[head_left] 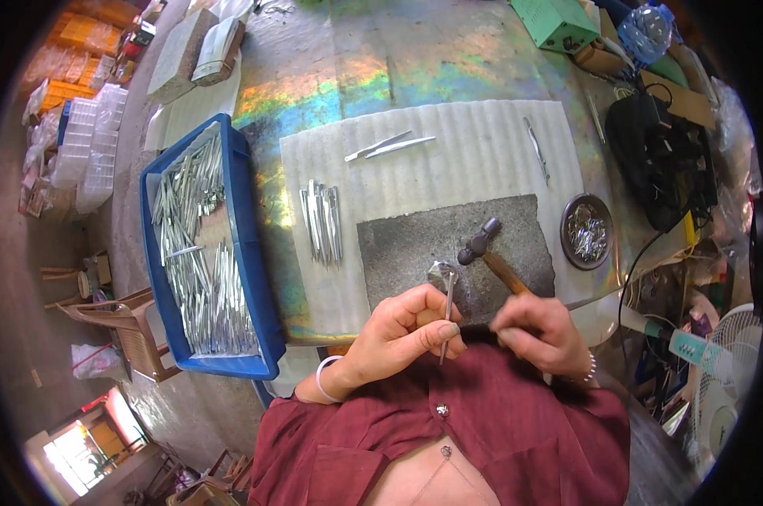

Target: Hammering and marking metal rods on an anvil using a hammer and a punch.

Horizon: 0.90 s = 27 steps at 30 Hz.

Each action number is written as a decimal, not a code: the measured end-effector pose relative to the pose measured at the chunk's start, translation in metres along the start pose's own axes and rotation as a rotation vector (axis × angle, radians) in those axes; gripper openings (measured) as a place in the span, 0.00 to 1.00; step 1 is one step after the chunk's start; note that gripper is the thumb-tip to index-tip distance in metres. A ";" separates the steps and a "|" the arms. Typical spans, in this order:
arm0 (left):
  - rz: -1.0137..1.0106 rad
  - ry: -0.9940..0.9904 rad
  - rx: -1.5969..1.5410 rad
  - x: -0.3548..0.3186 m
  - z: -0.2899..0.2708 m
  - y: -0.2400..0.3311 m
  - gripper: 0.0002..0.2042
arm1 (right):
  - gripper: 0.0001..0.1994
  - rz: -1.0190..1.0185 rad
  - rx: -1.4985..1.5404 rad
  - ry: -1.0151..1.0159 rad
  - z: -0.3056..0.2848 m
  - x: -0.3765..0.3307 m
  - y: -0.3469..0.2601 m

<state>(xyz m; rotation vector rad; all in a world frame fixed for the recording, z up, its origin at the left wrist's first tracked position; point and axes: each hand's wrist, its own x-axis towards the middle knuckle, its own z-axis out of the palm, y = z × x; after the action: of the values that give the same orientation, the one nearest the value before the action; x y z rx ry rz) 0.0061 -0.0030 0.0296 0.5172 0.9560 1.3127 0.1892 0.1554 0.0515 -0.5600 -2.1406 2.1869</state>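
Note:
My left hand (pixel 415 329) is closed, pinching a pair of slim metal tweezers (pixel 449 305) upright between thumb and fingers, over the near edge of a dark metal slab (pixel 398 244). A small shiny round piece (pixel 439 270) shows on the slab just beyond the tweezers' tip. My right hand (pixel 543 336) is curled, thumb toward the fingers and slightly blurred. What it holds, if anything, is hidden. A hammer (pixel 501 268) has its dark head over the slab, and its wooden handle disappears behind my right hand.
On the white foam sheet (pixel 483 152) lie a bundle of tweezers (pixel 321 223), loose tweezers (pixel 390 147) and a thin metal tool (pixel 537 150). A blue tray (pixel 240 160) of tweezers stands left. A round dish (pixel 585 196) of small metal parts and a fan (pixel 727 379) are right.

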 end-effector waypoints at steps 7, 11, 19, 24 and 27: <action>0.008 -0.014 0.043 0.007 0.012 -0.001 0.07 | 0.06 0.055 0.628 -0.041 0.010 0.054 -0.002; -0.020 -0.033 -0.029 0.011 0.011 0.002 0.07 | 0.04 0.100 0.638 -0.076 0.006 0.058 -0.005; -0.083 -0.087 -0.107 0.019 0.004 0.001 0.08 | 0.04 0.193 0.647 0.018 0.009 0.059 -0.008; -0.038 -0.035 -0.087 0.019 0.004 -0.004 0.07 | 0.04 0.197 0.545 0.046 0.013 0.060 -0.009; -0.001 -0.010 -0.051 0.017 0.003 -0.005 0.06 | 0.05 0.205 0.490 0.044 0.015 0.062 -0.012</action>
<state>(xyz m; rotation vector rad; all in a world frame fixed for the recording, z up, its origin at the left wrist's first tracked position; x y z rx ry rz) 0.0112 0.0123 0.0225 0.4837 0.9117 1.3293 0.1245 0.1579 0.0485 -0.8001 -1.4905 2.6429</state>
